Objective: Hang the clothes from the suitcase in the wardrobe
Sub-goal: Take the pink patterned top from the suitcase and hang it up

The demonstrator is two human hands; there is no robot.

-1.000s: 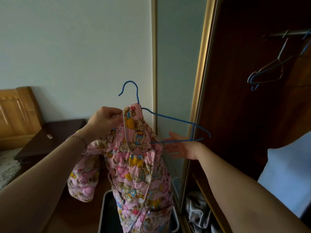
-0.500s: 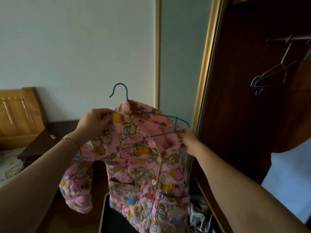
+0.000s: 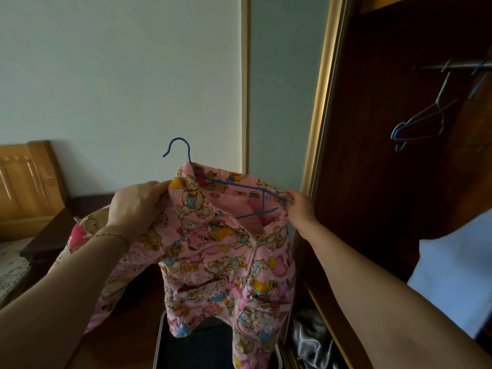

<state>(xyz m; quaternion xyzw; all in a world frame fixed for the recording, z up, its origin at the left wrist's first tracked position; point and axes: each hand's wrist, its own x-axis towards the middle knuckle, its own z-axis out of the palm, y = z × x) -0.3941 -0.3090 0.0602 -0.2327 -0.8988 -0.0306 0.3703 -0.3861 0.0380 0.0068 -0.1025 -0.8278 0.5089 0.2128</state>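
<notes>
Dark-wood wardrobe (image 3: 386,155) fills the right side, its door open, and everything else is placed from it. High inside hangs the rail (image 3: 458,65), carrying a few empty wire hangers (image 3: 415,126). Just outside the wardrobe's opening, the pink bear-print jacket (image 3: 226,249) is held up in the air, above the open suitcase (image 3: 165,339) standing at the wardrobe's foot. The jacket hangs lengthwise straight down, collar up, its front toward the camera. Inside its neck sits the blue hanger (image 3: 234,186), its long bar running across toward the wardrobe, its hook up and curling away from it. The left hand (image 3: 138,206) grips the shoulder farther from the wardrobe, fingers curled round the cloth. The right hand (image 3: 299,206) pinches the near shoulder over the hanger's tip. That shoulder looks barely seated: released now, I judge it could slide off and the jacket drop.
</notes>
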